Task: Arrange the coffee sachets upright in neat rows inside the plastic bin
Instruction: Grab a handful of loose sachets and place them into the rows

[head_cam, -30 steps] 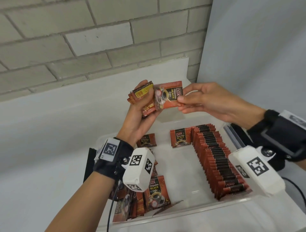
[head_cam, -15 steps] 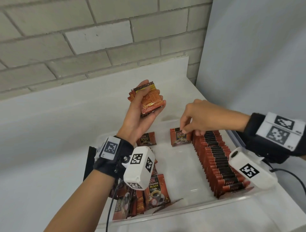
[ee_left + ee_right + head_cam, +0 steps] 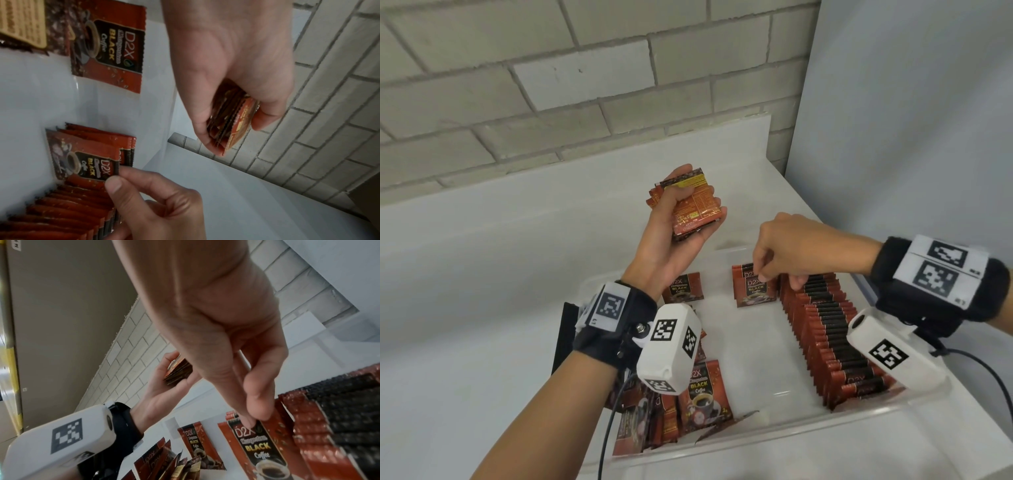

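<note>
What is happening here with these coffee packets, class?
A person is filing coffee sachets into a clear plastic bin. The left hand holds a small stack of sachets above it. The right hand pinches one sachet at the far end, beside a long finished row. Loose sachets lie near the front.

Bright, even light throughout (wrist views blurred, edges warped).

Black wrist straps [image 3: 616,329] carry white cameras [image 3: 671,347] with square markers.
</note>
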The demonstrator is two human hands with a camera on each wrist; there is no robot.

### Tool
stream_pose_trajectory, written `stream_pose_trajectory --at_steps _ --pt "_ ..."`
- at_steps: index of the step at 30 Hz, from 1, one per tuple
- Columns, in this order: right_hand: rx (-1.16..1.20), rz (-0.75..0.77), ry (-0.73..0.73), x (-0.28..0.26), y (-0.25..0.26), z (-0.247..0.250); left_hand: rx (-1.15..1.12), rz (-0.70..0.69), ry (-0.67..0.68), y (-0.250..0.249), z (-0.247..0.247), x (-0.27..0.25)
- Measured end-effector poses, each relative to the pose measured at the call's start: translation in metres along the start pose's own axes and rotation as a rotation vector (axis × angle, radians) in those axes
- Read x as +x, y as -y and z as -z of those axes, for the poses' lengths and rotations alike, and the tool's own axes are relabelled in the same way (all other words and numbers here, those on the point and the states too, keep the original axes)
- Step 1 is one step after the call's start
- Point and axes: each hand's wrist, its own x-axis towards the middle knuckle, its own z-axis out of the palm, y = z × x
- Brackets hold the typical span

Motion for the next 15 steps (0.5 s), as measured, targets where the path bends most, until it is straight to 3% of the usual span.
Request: stream_pose_trajectory --at_steps 15 --pt "-0.001 -0.020 -0.028 0.0015 -0.0039 0.0008 0.083 0.011 0.040 0.0002 0.0020 -0.0006"
